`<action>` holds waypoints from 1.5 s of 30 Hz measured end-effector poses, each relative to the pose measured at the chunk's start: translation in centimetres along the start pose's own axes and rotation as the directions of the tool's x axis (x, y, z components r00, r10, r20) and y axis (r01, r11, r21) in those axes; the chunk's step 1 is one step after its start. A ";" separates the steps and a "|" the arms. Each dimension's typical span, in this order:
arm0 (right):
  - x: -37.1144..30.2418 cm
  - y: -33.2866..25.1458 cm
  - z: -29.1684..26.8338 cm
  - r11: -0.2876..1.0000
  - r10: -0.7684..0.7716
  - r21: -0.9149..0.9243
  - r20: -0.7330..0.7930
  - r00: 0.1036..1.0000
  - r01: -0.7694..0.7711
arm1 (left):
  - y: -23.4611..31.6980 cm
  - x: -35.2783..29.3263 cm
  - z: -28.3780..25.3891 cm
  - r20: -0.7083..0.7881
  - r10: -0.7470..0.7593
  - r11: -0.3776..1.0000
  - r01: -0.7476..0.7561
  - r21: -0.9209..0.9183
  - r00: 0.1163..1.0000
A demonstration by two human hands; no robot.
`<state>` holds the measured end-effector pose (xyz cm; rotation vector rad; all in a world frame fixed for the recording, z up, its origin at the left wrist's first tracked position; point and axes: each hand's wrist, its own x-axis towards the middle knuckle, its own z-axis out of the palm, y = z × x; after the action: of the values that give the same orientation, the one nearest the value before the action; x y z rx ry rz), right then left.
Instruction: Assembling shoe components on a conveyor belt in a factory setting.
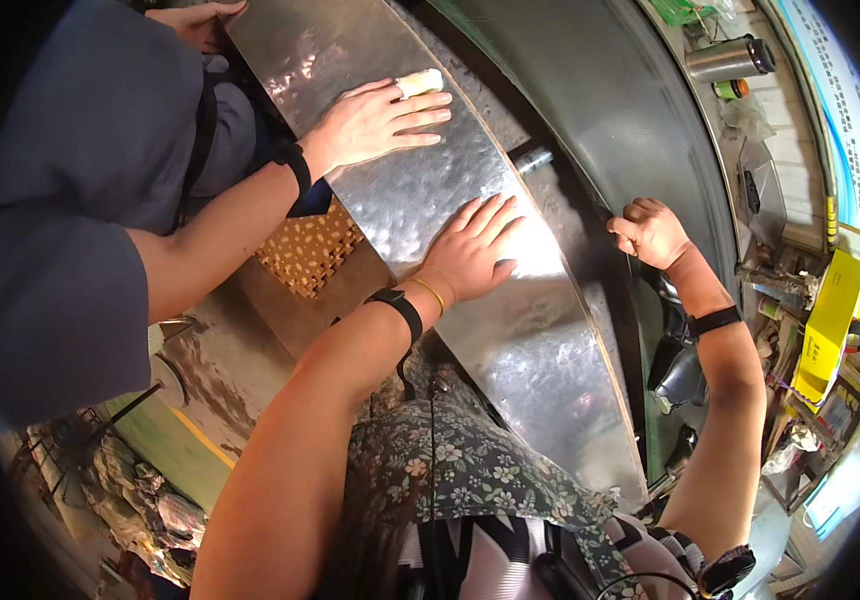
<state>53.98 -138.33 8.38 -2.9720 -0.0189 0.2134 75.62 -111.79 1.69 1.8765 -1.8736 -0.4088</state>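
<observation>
A long shiny metal tabletop [540, 345] runs from the upper left down to the lower right. My left hand [472, 248] lies on it with the fingers spread and holds nothing. Off the far right edge of this surface, my right hand [650, 233] hovers by a dark conveyor belt [620, 110]. Its fingers are curled in, and what they hold, if anything, is hidden. Left of my left hand, a co-worker's hand [375, 125] rests flat on the same metal, with a pale wrap [419, 83] around one finger.
The co-worker's other hand [198, 22] touches the tabletop's upper left corner. Beyond the belt stand a steel flask [730, 60], a small orange-capped jar [731, 89] and a yellow box [830, 325]. A patterned foam mat [310, 247] shows below the table's left edge.
</observation>
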 end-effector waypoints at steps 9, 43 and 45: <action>-0.5 -0.4 0.1 0.999 -0.044 -0.030 0.000 0.999 0.044 | -0.3 -0.3 0.3 -0.006 0.005 1.000 -0.005 -0.022 1.000; -1.7 -5.5 0.5 0.998 -0.016 0.067 0.046 0.999 0.013 | 0.3 0.3 0.3 0.029 0.041 0.998 -0.042 0.046 0.999; -2.1 -8.0 -2.0 0.951 0.172 0.280 -0.112 0.979 -0.135 | 0.3 0.2 0.2 0.032 0.055 0.997 -0.056 0.045 0.998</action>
<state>52.17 -130.84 11.95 -2.7073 0.2402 0.0280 75.28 -112.02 1.73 1.8530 -1.9664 -0.3810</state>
